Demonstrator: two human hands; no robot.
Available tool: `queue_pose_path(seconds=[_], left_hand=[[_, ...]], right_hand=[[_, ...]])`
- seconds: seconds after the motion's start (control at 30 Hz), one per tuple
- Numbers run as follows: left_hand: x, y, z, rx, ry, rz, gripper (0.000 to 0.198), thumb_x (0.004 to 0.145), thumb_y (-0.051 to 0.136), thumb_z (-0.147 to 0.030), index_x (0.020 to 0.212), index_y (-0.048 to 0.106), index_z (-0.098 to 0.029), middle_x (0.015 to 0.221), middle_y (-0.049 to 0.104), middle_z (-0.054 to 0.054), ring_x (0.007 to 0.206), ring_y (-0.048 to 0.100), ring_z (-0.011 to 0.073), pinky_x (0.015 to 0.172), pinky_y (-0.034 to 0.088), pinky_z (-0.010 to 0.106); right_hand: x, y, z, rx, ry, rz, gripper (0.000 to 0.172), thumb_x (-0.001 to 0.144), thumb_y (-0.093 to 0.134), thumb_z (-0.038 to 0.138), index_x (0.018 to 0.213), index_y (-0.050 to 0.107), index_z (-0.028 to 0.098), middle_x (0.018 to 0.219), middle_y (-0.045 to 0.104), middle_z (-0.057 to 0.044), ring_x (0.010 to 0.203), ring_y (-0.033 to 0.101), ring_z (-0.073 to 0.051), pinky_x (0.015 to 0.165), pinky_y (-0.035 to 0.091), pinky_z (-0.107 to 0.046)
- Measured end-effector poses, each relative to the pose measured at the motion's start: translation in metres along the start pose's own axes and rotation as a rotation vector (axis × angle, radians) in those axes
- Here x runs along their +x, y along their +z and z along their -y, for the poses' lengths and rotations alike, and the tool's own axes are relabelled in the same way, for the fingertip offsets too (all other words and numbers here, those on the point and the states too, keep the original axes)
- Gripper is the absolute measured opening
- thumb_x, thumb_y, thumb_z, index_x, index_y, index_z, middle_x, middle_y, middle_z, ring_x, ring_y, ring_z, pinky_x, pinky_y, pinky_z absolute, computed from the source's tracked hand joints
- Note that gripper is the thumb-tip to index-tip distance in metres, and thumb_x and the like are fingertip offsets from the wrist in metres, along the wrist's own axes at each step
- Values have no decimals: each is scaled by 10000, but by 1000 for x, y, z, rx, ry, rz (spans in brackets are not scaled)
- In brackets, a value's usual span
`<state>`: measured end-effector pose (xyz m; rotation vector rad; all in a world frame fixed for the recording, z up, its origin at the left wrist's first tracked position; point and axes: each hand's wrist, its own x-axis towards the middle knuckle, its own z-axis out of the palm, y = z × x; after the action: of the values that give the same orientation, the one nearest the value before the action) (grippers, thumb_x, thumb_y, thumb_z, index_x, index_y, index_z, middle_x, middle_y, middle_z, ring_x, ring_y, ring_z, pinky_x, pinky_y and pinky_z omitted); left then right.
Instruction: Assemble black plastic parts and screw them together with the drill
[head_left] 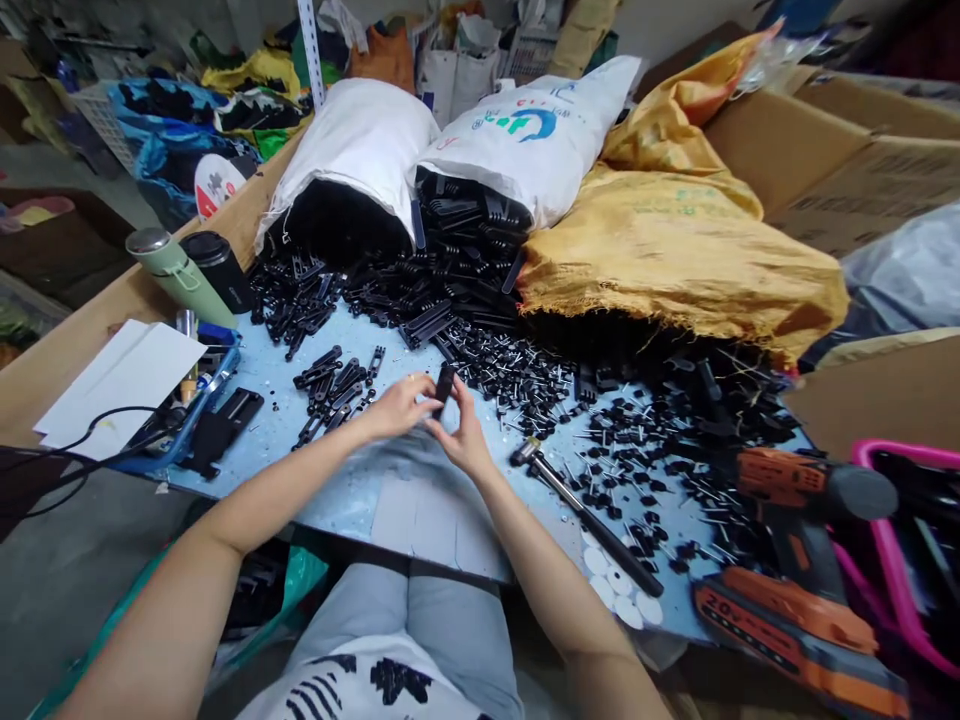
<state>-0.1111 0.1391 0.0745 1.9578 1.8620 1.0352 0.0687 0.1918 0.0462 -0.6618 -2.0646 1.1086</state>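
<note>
Between my two hands, above the blue tabletop, is a small black plastic part (445, 388), held upright. My left hand (405, 405) pinches its lower left side with thumb and fingertips. From the other side, my right hand (466, 430) closes on the same part with thumb and forefinger. A cluster of flat black plastic pieces (341, 385) lies left of my left hand. Behind and right of my hands spread many small black parts with metal pins (525, 375). To the right of my right hand rests a hammer (585, 520) with a black handle.
White sacks (352, 130) and a yellow sack (675, 240) spill black parts at the back. An orange cordless drill (802, 590) stands front right, beside white discs (619, 585). At left are a green flask (176, 275), a black cup (217, 270) and a blue tray (217, 385).
</note>
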Motion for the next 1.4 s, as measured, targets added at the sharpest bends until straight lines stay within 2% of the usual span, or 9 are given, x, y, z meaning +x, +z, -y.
queue_pose_path(seconds=[0.07, 0.17, 0.33, 0.53, 0.7, 0.9, 1.03, 1.23, 1.4], left_hand=[[-3, 7, -6, 12, -114, -37, 236, 902, 423, -289, 1004, 582, -149, 1009, 610, 97, 956, 549, 200, 876, 433, 322], [10, -3, 23, 320, -487, -205, 316, 867, 456, -241, 1107, 546, -54, 1185, 540, 219, 1160, 440, 309, 984, 336, 446], [23, -12, 55, 390, -589, -27, 334, 844, 452, -150, 1125, 535, 10, 1220, 523, 283, 1283, 330, 362, 1028, 259, 493], [-48, 15, -30, -5, -282, 59, 339, 819, 587, -299, 1135, 563, -181, 1067, 649, 78, 974, 594, 230, 871, 439, 319], [-110, 37, -97, -228, -277, 62, 388, 940, 345, -333, 1249, 541, -201, 1036, 652, 86, 961, 599, 215, 866, 453, 328], [-128, 40, -121, -150, -251, 64, 400, 903, 444, -330, 1271, 546, -212, 961, 629, 94, 917, 592, 219, 846, 463, 327], [-131, 38, -135, -75, -203, 77, 388, 910, 428, -333, 1258, 560, -224, 929, 614, 88, 857, 602, 209, 807, 475, 316], [-125, 38, -146, -79, -121, 21, 398, 925, 407, -326, 1280, 535, -200, 985, 621, 99, 936, 594, 211, 823, 474, 308], [-130, 41, -150, -29, -126, 5, 378, 922, 419, -339, 1250, 563, -219, 934, 608, 80, 847, 603, 183, 790, 484, 283]], right_hand=[[-1, 7, 0, 65, 91, 12, 709, 836, 546, 489, 1420, 276, 190, 1217, 537, -137, 1086, 547, -233, 943, 446, -396], [-15, 4, 3, 172, 304, 28, 675, 858, 494, 504, 1418, 262, 208, 960, 591, -75, 701, 595, -155, 670, 518, -316], [-62, -15, 11, 340, 473, 60, 637, 825, 531, 511, 1364, 338, 231, 890, 567, -31, 617, 560, -116, 518, 482, -243], [-101, -19, 22, 628, 661, 73, 636, 799, 536, 561, 1325, 377, 239, 854, 587, -32, 659, 591, -135, 561, 529, -259], [-111, -8, 37, 690, 665, 54, 679, 833, 455, 596, 1397, 323, 242, 832, 599, -32, 623, 604, -135, 560, 540, -268], [-122, -30, 35, 519, 507, 136, 703, 772, 594, 532, 1382, 422, 229, 831, 635, -22, 582, 573, -124, 571, 537, -278], [-124, -55, 33, 341, 365, 244, 630, 704, 699, 440, 1288, 549, 256, 1042, 645, -46, 641, 598, -130, 579, 532, -257], [-126, -64, 43, 390, 340, 134, 632, 775, 632, 433, 1359, 460, 261, 960, 657, -19, 560, 588, -102, 576, 554, -285], [-122, -78, 49, 146, 99, 212, 522, 732, 699, 389, 1227, 603, 257, 1173, 626, -56, 1034, 609, -229, 944, 479, -374]])
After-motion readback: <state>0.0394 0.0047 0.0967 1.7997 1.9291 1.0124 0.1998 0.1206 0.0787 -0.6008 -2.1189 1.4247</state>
